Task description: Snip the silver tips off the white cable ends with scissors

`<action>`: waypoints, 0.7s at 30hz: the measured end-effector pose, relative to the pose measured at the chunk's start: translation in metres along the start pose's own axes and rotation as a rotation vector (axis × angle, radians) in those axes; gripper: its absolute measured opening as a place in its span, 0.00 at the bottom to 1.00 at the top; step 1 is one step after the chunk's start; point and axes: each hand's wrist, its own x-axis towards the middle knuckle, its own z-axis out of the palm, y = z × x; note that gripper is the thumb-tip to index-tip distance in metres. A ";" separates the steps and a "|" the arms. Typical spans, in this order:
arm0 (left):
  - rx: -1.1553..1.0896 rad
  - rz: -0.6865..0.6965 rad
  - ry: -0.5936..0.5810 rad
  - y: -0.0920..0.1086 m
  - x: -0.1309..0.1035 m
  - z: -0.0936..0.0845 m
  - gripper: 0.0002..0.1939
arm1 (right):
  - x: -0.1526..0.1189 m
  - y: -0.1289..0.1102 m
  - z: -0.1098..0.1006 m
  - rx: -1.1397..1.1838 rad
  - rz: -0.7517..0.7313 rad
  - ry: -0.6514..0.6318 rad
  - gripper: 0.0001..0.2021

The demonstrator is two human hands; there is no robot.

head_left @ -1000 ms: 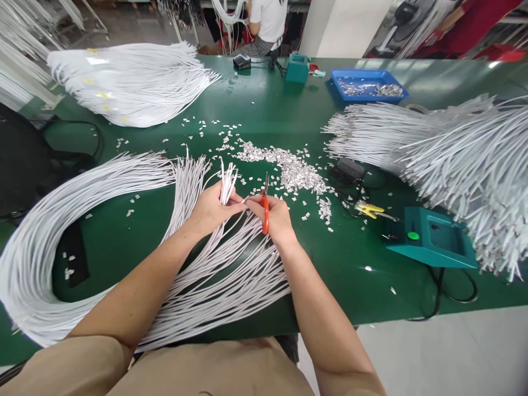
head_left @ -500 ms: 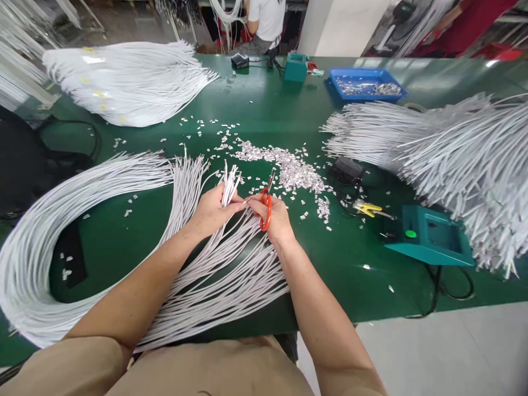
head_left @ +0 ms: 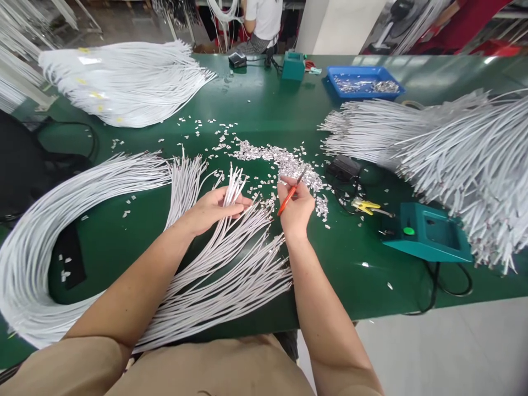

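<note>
A small bunch of white cables [head_left: 234, 186] stands up out of my left hand [head_left: 214, 208], which is closed around it. My right hand [head_left: 297, 208] holds red-handled scissors [head_left: 289, 199], their blades pointing up and away. Its fingertips reach the near side of a pile of small silvery pieces [head_left: 293, 164]; whether they pinch one is hidden. More loose white cables [head_left: 243, 269] fan out below my hands, their ends toward the right. A long curved bundle of white cables [head_left: 25, 264] lies to the left.
A teal device with a green button [head_left: 429, 234] sits at the right, near a yellow-handled clamp [head_left: 366, 207]. Big cable bundles lie at far left [head_left: 124, 82] and right [head_left: 462, 148]. Behind are a blue tray [head_left: 330, 82] and another teal device [head_left: 293, 66]. Two people are beyond.
My right hand has moved away from my left, to the right, up to the silvery pile, with the scissors still in it. My left hand keeps its bunch nearly in place.
</note>
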 end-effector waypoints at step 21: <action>0.143 0.123 0.230 0.002 0.004 0.016 0.15 | -0.024 -0.015 0.014 0.274 0.180 -0.357 0.08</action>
